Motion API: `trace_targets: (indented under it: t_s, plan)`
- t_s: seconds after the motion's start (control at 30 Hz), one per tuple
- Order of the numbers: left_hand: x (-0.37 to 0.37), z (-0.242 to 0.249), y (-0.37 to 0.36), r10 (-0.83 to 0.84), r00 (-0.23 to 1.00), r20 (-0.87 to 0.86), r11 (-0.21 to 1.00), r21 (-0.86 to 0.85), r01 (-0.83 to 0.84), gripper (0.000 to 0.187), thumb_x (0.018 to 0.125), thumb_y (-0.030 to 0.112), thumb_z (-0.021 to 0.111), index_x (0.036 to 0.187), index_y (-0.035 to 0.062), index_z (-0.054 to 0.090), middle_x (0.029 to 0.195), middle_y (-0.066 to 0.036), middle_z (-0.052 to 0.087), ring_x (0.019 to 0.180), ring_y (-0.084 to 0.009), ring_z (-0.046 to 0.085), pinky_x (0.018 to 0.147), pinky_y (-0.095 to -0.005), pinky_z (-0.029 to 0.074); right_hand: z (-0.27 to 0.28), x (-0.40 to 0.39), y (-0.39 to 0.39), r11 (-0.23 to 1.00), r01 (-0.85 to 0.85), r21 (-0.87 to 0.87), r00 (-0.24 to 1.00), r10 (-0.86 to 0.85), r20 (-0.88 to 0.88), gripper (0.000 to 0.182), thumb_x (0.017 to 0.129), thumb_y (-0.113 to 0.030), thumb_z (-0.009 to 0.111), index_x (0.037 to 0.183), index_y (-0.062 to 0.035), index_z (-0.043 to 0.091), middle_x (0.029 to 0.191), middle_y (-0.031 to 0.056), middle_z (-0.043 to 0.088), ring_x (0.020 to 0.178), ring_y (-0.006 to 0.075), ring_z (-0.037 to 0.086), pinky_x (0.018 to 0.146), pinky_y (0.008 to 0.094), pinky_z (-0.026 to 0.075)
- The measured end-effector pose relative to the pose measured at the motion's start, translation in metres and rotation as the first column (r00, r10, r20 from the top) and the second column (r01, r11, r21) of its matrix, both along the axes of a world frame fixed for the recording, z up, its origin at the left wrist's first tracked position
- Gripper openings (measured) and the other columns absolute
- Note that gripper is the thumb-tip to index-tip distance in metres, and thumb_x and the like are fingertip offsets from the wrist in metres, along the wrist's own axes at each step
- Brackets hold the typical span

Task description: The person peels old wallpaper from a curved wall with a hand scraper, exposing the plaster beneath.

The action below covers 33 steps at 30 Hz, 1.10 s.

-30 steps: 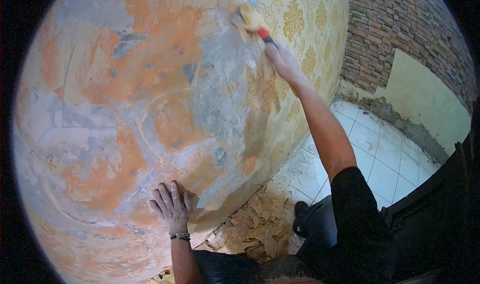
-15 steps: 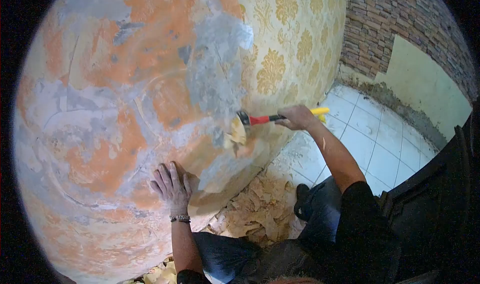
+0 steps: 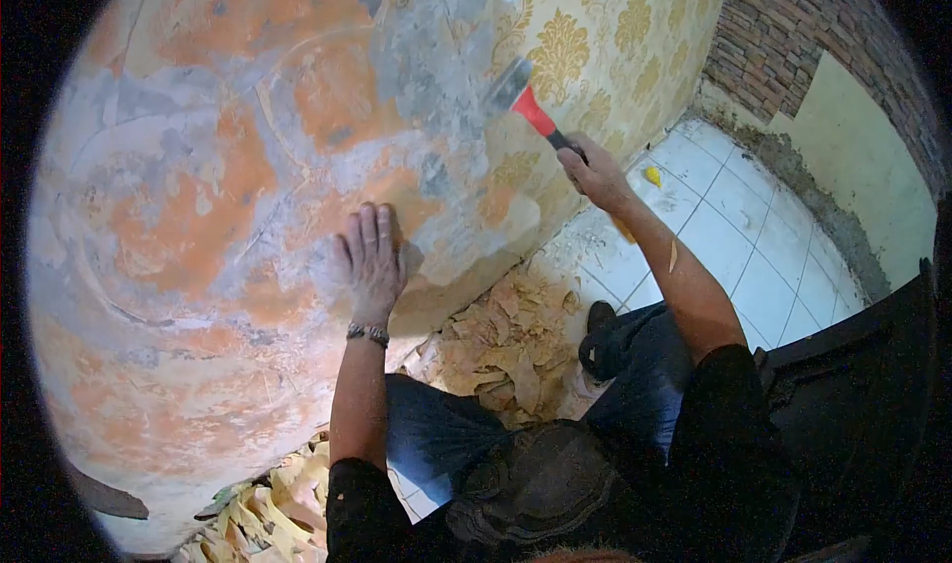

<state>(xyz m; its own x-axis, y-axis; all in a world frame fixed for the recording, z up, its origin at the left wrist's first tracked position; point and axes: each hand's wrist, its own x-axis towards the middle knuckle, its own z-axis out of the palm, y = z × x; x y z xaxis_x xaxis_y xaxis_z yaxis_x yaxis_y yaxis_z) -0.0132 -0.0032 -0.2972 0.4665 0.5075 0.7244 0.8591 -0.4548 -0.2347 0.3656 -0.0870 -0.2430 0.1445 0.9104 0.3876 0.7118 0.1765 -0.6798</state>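
Observation:
My left hand point(image 3: 375, 266) lies flat on the bare patchy wall point(image 3: 208, 226), its fingers stretched upward. In my right hand point(image 3: 598, 174) is a wall scraper point(image 3: 535, 113) with a red and black handle, its fingers wrapped round the grip. The scraper's wide metal blade points up and left, close by the ragged edge of the cream wallpaper point(image 3: 635, 28) with gold damask flowers. Left of that edge the surface shows orange and grey plaster.
Torn wallpaper scraps point(image 3: 516, 345) lie heaped along the wall's foot, with another pile point(image 3: 273, 513) at lower left. White floor tiles point(image 3: 714, 216) run to a brick-patterned wall point(image 3: 793, 38). Dark furniture point(image 3: 853, 375) stands at my right. A yellow bit point(image 3: 652, 175) rests on the tiles.
The scraper has swung from level to tilted up, its blade higher and further right. The paper flap at the blade is gone from it. My left hand appears higher on the wall; the view has shifted.

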Motion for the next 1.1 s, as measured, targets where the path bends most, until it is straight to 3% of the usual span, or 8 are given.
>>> trace_targets:
  t_s: [0.1, 0.4, 0.43, 0.5, 0.6, 0.73, 0.87, 1.1]
  plan:
    - [0.021, -0.014, 0.006, -0.124, 0.989, -0.084, 0.986, -0.126, 0.113, 0.064, 0.091, 0.027, 0.05, 0.15, 0.0126, 0.027, 0.157, -0.008, 0.022, 0.144, -0.0271, 0.019, 0.116, -0.0489, 0.013, 0.013, -0.041, 0.0, 0.991, -0.092, 0.095, 0.745, 0.132, -0.654, 0.027, 0.097, -0.025, 0.052, 0.117, -0.0079, 0.048, 0.072, 0.0007, 0.054, 0.06, 0.0092, 0.051, 0.053, 0.0231, 0.042]
    - [0.039, -0.004, -0.016, -0.484, 0.827, -0.287, 0.763, -0.601, 0.238, 0.061, 0.096, 0.032, 0.05, 0.146, 0.0049, 0.031, 0.15, -0.014, 0.035, 0.141, -0.0276, 0.029, 0.116, -0.0411, 0.022, -0.052, -0.134, 0.039, 0.982, -0.035, 0.185, 0.424, 0.182, -0.887, 0.025, 0.095, -0.028, 0.056, 0.111, -0.0085, 0.05, 0.085, 0.0023, 0.059, 0.075, 0.0118, 0.058, 0.064, 0.0254, 0.049]
    - [0.025, -0.007, -0.015, -0.508, 0.823, 0.253, 0.356, -0.809, 0.468, 0.059, 0.097, 0.034, 0.049, 0.145, 0.0044, 0.033, 0.146, -0.016, 0.04, 0.136, -0.0281, 0.036, 0.114, -0.0401, 0.027, -0.058, -0.146, 0.036, 0.985, -0.056, 0.162, 0.284, 0.171, -0.943, 0.025, 0.095, -0.029, 0.056, 0.109, -0.0087, 0.051, 0.089, 0.0021, 0.061, 0.082, 0.012, 0.06, 0.067, 0.0258, 0.049]
    - [0.003, -0.017, -0.015, 0.248, 0.494, 0.833, -0.311, -0.414, 0.855, 0.052, 0.1, 0.032, 0.044, 0.143, 0.0043, 0.035, 0.126, -0.017, 0.059, 0.113, -0.0264, 0.058, 0.093, -0.0357, 0.05, -0.072, -0.173, 0.046, 0.985, -0.019, 0.169, 0.161, 0.17, -0.972, 0.026, 0.095, -0.031, 0.056, 0.108, -0.01, 0.051, 0.092, 0.0013, 0.06, 0.084, 0.012, 0.059, 0.07, 0.0263, 0.049]
    - [-0.035, -0.005, -0.021, 0.338, 0.49, 0.803, -0.347, -0.378, 0.858, 0.05, 0.101, 0.031, 0.044, 0.142, 0.0045, 0.036, 0.117, -0.019, 0.062, 0.103, -0.0238, 0.063, 0.082, -0.0319, 0.054, -0.079, -0.201, 0.046, 0.976, -0.065, 0.209, 0.054, 0.213, -0.976, 0.027, 0.095, -0.035, 0.057, 0.108, -0.0118, 0.051, 0.097, 0.0004, 0.058, 0.086, 0.0124, 0.058, 0.075, 0.0274, 0.048]
    - [-0.1, 0.01, -0.046, 0.094, 0.557, 0.825, 0.063, -0.563, 0.824, 0.053, 0.099, 0.037, 0.043, 0.139, 0.0031, 0.038, 0.112, -0.023, 0.063, 0.091, -0.0278, 0.067, 0.076, -0.0353, 0.057, -0.07, -0.232, 0.045, 0.972, -0.111, 0.208, 0.181, 0.226, -0.957, 0.03, 0.094, -0.038, 0.058, 0.108, -0.0123, 0.05, 0.099, 0.0018, 0.057, 0.083, 0.0115, 0.057, 0.069, 0.026, 0.049]
    - [-0.124, 0.042, -0.047, 0.385, 0.529, 0.756, -0.141, -0.519, 0.843, 0.065, 0.095, 0.049, 0.046, 0.14, 0.0022, 0.038, 0.109, -0.021, 0.064, 0.086, -0.0296, 0.068, 0.069, -0.0387, 0.058, -0.058, -0.254, 0.052, 0.98, -0.004, 0.199, 0.083, 0.199, -0.977, 0.03, 0.095, -0.038, 0.055, 0.105, -0.0112, 0.047, 0.087, 0.0017, 0.057, 0.069, 0.0084, 0.053, 0.049, 0.0233, 0.044]
    - [-0.099, 0.087, -0.06, 0.288, 0.66, 0.694, 0.014, -0.692, 0.721, 0.065, 0.088, 0.047, 0.058, 0.132, -0.0012, 0.048, 0.092, -0.02, 0.066, 0.075, -0.0267, 0.067, 0.063, -0.0341, 0.056, -0.076, -0.241, 0.061, 0.98, -0.045, 0.193, 0.185, 0.198, -0.963, 0.034, 0.095, -0.039, 0.054, 0.104, -0.0078, 0.044, 0.079, 0.002, 0.053, 0.059, 0.0077, 0.049, 0.047, 0.023, 0.039]
